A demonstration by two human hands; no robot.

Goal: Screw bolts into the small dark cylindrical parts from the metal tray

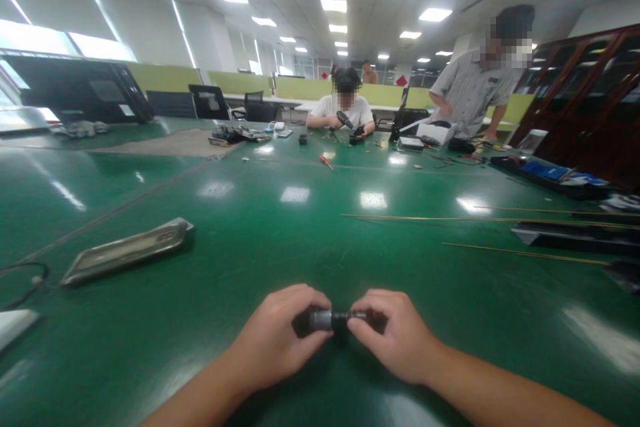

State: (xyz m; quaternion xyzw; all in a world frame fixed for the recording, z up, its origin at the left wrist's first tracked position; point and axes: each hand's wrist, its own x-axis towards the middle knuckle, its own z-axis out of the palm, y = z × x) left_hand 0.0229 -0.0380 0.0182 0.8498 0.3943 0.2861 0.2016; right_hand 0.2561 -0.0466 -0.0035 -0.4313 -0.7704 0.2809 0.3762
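A small cylindrical metal part (321,319), grey and dark, with a thinner dark shaft to its right, lies level between my hands, low in the middle of the view. My left hand (286,328) is closed around the thicker grey end, thumb below and fingers above. The thin shaft end sits pinched between the thumb and fingers of my right hand (393,333). Both hands are just above or on the green tabletop (280,247); I cannot tell whether the part touches it. My fingers hide both of its ends.
A long shallow metal tray (130,253) lies to the left. Thin brass-coloured rods (465,218) reach in from the right. A red screwdriver (327,161) lies farther off. Across the table, a seated person (345,107) handles dark tools, and another person (475,87) stands by a white box (435,132).
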